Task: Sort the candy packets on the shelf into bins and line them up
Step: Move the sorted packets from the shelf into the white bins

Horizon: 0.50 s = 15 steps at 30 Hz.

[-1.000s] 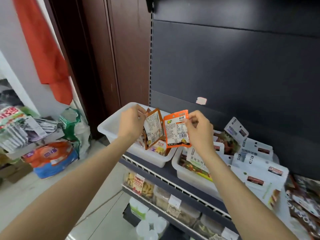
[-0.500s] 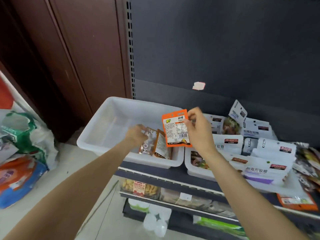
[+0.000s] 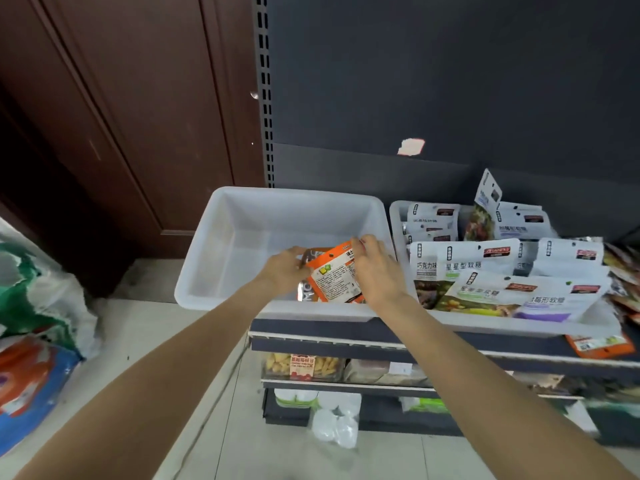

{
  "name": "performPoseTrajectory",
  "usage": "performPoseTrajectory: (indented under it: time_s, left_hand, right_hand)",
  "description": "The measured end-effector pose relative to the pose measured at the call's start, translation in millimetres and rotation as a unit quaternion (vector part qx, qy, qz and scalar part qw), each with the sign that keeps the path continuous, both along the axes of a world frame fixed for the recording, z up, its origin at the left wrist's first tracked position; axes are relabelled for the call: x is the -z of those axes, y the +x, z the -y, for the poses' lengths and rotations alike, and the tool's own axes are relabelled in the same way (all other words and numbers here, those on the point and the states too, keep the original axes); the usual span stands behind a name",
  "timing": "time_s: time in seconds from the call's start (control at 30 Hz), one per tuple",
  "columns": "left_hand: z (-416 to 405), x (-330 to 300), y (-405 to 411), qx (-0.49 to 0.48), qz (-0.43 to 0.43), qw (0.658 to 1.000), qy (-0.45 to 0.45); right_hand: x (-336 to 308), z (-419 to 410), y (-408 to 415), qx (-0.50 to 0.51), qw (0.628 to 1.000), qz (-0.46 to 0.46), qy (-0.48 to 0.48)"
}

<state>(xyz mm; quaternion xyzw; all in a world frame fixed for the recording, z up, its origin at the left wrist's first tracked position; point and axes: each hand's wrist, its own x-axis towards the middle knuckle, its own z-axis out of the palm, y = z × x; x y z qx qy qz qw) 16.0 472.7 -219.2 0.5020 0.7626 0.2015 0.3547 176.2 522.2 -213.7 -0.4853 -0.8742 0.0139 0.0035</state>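
A white plastic bin (image 3: pixel 242 237) sits at the left end of the shelf, mostly bare inside. At its front right corner my right hand (image 3: pixel 377 271) pinches the top of an orange candy packet (image 3: pixel 337 277) and holds it tilted inside the bin. My left hand (image 3: pixel 285 271) grips the packets (image 3: pixel 304 292) standing behind it, a silvery brown one among them. A second white bin (image 3: pixel 398 216) to the right holds several white candy packets (image 3: pixel 485 271) standing in rows.
More packets lie loose at the shelf's right end (image 3: pixel 620 271), and an orange one (image 3: pixel 601 344) lies at the shelf's front edge. Lower shelves (image 3: pixel 346 368) carry snack boxes. Bags (image 3: pixel 34 323) stand on the floor at left, beside a brown door (image 3: pixel 121 116).
My right hand has brought the orange packet down from in front of the shelf into the left bin. My left hand lowered its packets into the bin first and stays on them.
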Motion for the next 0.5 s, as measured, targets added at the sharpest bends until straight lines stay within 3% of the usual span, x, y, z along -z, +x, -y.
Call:
performPoseTrajectory:
  time_s: [0.27, 0.37, 0.5]
  left_hand:
    - [3, 1, -3, 0.041, -0.046, 0.998, 0.027]
    - [4, -1, -1, 0.066, -0.126, 0.989, 0.032]
    - [8, -20, 10, 0.111, -0.245, 0.955, 0.126]
  right_hand:
    - [5, 1, 8, 0.04, 0.997, 0.067, -0.018]
    - [-2, 6, 13, 0.043, 0.999, 0.005, -0.006]
    - [-24, 18, 22, 0.051, 0.99, -0.125, -0.039]
